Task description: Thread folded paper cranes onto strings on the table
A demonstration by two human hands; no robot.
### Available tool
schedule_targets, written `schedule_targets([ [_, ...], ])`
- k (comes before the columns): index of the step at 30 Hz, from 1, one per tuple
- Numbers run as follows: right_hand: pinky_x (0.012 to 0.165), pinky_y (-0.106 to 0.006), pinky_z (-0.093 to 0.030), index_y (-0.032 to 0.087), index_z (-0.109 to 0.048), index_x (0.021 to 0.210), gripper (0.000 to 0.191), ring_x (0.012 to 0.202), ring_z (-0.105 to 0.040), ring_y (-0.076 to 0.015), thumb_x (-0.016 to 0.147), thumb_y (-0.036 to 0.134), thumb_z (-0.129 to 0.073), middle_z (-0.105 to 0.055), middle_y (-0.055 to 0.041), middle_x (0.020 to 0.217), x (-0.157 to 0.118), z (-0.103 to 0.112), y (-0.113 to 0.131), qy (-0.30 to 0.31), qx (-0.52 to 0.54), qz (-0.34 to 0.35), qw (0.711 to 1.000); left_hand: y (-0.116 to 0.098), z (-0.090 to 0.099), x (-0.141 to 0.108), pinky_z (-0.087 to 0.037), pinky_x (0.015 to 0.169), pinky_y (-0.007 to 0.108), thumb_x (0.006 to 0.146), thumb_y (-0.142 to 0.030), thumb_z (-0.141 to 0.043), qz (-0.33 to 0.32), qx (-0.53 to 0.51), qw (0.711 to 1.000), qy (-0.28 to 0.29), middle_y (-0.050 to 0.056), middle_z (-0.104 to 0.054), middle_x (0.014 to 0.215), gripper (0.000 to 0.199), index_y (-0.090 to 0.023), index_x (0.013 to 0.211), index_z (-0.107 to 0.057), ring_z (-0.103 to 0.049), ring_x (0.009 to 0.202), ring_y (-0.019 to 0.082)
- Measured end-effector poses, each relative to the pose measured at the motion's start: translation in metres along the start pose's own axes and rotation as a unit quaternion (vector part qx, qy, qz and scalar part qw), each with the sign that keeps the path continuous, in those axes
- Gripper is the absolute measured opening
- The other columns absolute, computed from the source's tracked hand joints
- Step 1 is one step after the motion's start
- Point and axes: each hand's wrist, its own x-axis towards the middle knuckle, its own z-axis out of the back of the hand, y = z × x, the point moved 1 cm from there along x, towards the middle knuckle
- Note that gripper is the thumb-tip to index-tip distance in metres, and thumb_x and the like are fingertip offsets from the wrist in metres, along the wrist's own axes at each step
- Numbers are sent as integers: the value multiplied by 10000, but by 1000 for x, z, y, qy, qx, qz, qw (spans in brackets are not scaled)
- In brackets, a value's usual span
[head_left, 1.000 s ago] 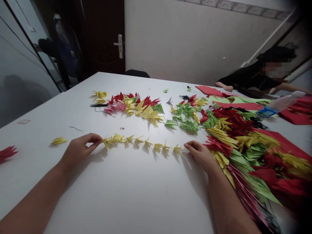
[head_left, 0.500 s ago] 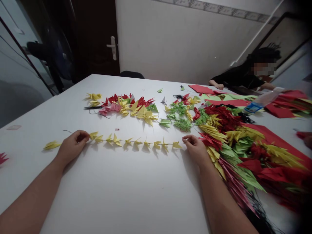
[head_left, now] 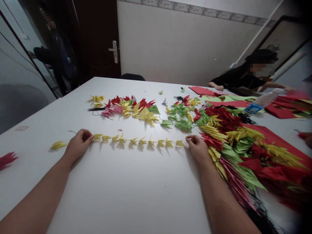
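Note:
Stretched across the white table [head_left: 126, 188] is a string of several yellow paper cranes [head_left: 141, 142]. My left hand [head_left: 81, 141] pinches its left end, fingers closed, with a short tail of thread showing behind the hand. The right end of the string is pinched between the thumb and finger of my right hand [head_left: 195, 144], close to the last crane. A loose yellow crane [head_left: 58, 145] lies left of my left hand. Right beside my right hand and forearm spreads a large pile of red, green and yellow cranes [head_left: 240, 143].
Behind the string lie strung coloured cranes [head_left: 146, 114], dark scissors [head_left: 95, 109] and a grey crane [head_left: 164, 101]. Red cranes [head_left: 7, 160] sit at the left edge. A plastic bottle [head_left: 262, 102] rests among red paper at the right. A person [head_left: 246, 76] sits at the far right; another stands behind the fan.
The view has shifted slightly, moving the table things rightward. A person has appeared near the fan at the upper left. Both hands still hold the string, which looks straighter.

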Motion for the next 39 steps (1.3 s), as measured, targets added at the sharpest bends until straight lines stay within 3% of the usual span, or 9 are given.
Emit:
schedule_targets([
  [13, 510, -258, -324, 174, -599, 723, 247, 504, -427, -134, 640, 387, -507, -474, 13, 530, -3, 3, 11, -2, -67, 21, 998, -5, 3, -4, -430, 577, 259, 672, -361, -476, -1, 46, 999, -6, -5, -579, 674, 173, -216, 766, -484, -538, 587, 148],
  [22, 573, -282, -351, 168, -609, 764, 242, 567, -467, -163, 677, 357, -486, -502, -11, 587, 0, 8, 3, -22, -124, 1, 992, -8, 6, -7, -430, 601, 261, 695, -356, -477, 2, 50, 999, 12, -15, -568, 701, 170, -219, 795, -492, -544, 641, 160],
  [25, 635, -314, -382, 158, -621, 786, 269, 656, -498, -188, 714, 365, -465, -534, -63, 732, -1, 12, 7, -80, -156, 22, 984, -8, 8, -8, -430, 620, 264, 721, -372, -473, -3, 48, 999, 22, -20, -562, 727, 192, -216, 831, -491, -537, 660, 158],
  [28, 750, -354, -398, 154, -633, 852, 336, 826, -515, -225, 776, 411, -430, -541, -117, 925, -5, 14, 19, -121, -156, 109, 974, -9, 9, -9, -424, 604, 258, 722, -366, -478, 4, 47, 999, 26, -26, -555, 717, 189, -211, 830, -490, -526, 646, 152],
  [33, 915, -393, -340, 203, -630, 940, 283, 1030, -485, -236, 818, 388, -456, -605, -85, 1013, -18, -2, 35, 36, -157, 281, 946, -7, 6, -6, -419, 642, 257, 725, -364, -460, 10, 43, 998, 36, -14, -563, 772, 218, -208, 874, -490, -529, 697, 155],
  [36, 937, -419, -338, 210, -623, 978, 261, 1076, -473, -244, 798, 352, -499, -597, -82, 1079, -22, -11, 35, 98, -159, 301, 935, -1, 2, -2, -415, 651, 259, 698, -353, -463, 26, 44, 998, 31, -8, -574, 795, 238, -212, 886, -496, -530, 707, 155],
  [39, 923, -430, -363, 204, -635, 960, 249, 1057, -486, -248, 774, 325, -523, -590, -93, 1082, -22, -14, 30, 100, -154, 296, 937, 3, -2, 1, -411, 652, 260, 673, -365, -458, 40, 42, 998, 25, -1, -579, 804, 264, -217, 887, -502, -530, 707, 156],
])
